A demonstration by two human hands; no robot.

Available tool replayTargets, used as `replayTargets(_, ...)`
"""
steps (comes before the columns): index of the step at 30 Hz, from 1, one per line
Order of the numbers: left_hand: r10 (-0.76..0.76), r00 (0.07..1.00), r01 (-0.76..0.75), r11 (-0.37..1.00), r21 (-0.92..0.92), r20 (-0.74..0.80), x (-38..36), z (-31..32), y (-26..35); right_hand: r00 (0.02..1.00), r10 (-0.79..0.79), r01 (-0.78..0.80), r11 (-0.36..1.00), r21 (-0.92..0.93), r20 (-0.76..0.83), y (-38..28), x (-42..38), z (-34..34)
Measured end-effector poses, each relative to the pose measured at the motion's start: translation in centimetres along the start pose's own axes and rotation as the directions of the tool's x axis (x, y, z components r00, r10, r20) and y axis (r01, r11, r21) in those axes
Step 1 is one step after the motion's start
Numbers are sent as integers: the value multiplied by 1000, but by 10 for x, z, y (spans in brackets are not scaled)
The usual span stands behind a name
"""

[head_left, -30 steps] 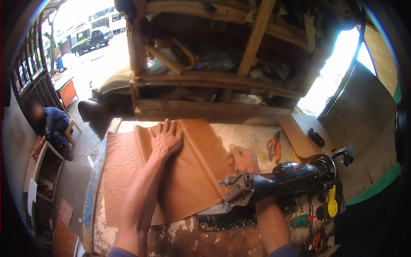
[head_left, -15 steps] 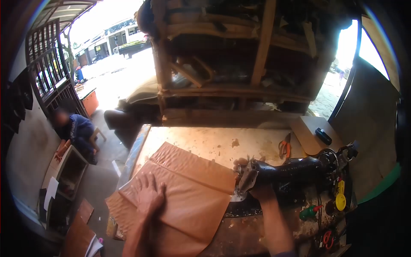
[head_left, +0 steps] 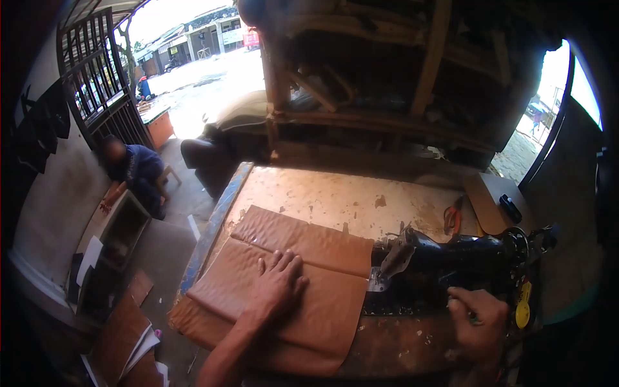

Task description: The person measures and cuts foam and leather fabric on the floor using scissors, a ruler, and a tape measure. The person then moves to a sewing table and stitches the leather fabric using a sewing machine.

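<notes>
While left hand (head_left: 278, 282) stays flat, leather (head_left: 284, 284) rotated

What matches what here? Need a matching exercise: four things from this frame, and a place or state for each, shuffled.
Things:
1. left hand
2. right hand
3. orange-handled scissors
4. brown leather panel

Places or states:
A. lying on the worn tabletop beyond the sewing machine
B. spread across the table's left part, its right edge at the sewing machine's needle end
C. pressed flat, fingers spread, on the brown material
D. at the near right side of the black sewing machine, by its handwheel

Pairs: 1-C, 2-D, 3-A, 4-B
</notes>
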State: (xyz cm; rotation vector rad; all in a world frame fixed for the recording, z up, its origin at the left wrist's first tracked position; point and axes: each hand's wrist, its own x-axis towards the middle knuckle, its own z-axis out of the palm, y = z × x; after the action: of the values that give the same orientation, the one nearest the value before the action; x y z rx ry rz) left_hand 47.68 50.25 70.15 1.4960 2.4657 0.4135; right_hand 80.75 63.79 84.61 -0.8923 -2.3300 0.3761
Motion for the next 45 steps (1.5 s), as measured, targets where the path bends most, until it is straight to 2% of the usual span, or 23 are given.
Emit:
replayTargets(2,2,996,0,1000,20,-84,-5,19,-8,949,-18,-34,986,-160,-315,22,33,-30)
replayTargets(4,-4,981,11,999,34,-196,-10,33,-15,918,-33,-118,928,-353,-395,90,80,-51)
replayTargets(5,0,981,7,999,35,-194,-11,33,-15,935,-3,-171,873,-458,-355,124,103,-56)
replayTargets(7,-21,981,22,1000,1,-195,-13,32,-15,943,291,-332,821,-464,-159,199,137,-50)
replayTargets(8,-24,979,24,1000,-3,-202,-14,32,-15,945,284,-326,823,-466,-160,219,145,-40)
replayTargets(10,-22,981,26,1000,18,-191,-13,30,-15,854,514,-426,603,-675,-79,246,149,-29)
replayTargets(13,-16,980,25,999,42,-200,-15,24,-11,906,424,-262,595,-760,19,264,123,-57)
replayTargets(14,-37,981,43,999,28,-188,-14,24,-11,957,290,-156,583,-798,25,271,98,-70)
replayTargets(16,-49,979,57,998,37,-196,-10,25,-16,901,418,-316,458,-831,-113,148,55,-95)
replayTargets(20,-79,973,97,992,74,-216,-9,22,-34,805,544,-474,345,-811,-239,108,26,-100)
replayTargets(23,-123,975,135,990,52,-183,-17,7,-41,889,404,-448,675,-585,-215,133,30,-93)
replayTargets(25,-206,961,220,974,52,-186,-31,-4,-52,886,446,-436,706,-558,-129,158,37,-91)
replayTargets(26,-218,954,233,971,57,-205,-40,-1,-72,878,436,-455,638,-621,-195,175,34,-89)
replayTargets(27,-264,951,286,949,134,-162,-55,-16,-65,888,393,-456,679,-576,-239,175,29,-92)
replayTargets(30,-204,938,284,914,289,-280,-96,1,-102,846,373,-522,724,-452,-381,138,1,-120)
replayTargets(32,-98,951,202,916,348,-294,-96,-4,-99,799,421,-589,693,-416,-429,137,-36,-145)
replayTargets(34,300,856,-4,819,574,-422,-98,-25,-67,744,468,-662,616,-428,-477,145,-79,-164)
replayTargets(35,83,942,45,929,366,-326,-97,-42,-40,727,483,-682,593,-428,-488,149,-99,-171)
replayTargets(37,-202,977,211,898,387,-65,-63,-48,-86,538,697,-840,403,-363,-474,163,-141,-179)
replayTargets(38,-190,980,198,899,390,-59,-51,-45,-102,524,740,-840,368,-399,-422,177,-167,-177)
replayTargets(42,-81,996,82,996,40,-38,-35,-37,-116,411,885,-819,254,-514,-217,235,-258,-130)
replayTargets(43,-5,978,17,998,55,-208,-36,-27,-123,396,896,-806,235,-544,-201,251,-274,-110)
replayTargets(45,114,935,-34,972,233,-337,-50,-32,-106,426,893,-785,285,-549,-145,285,-295,-84)
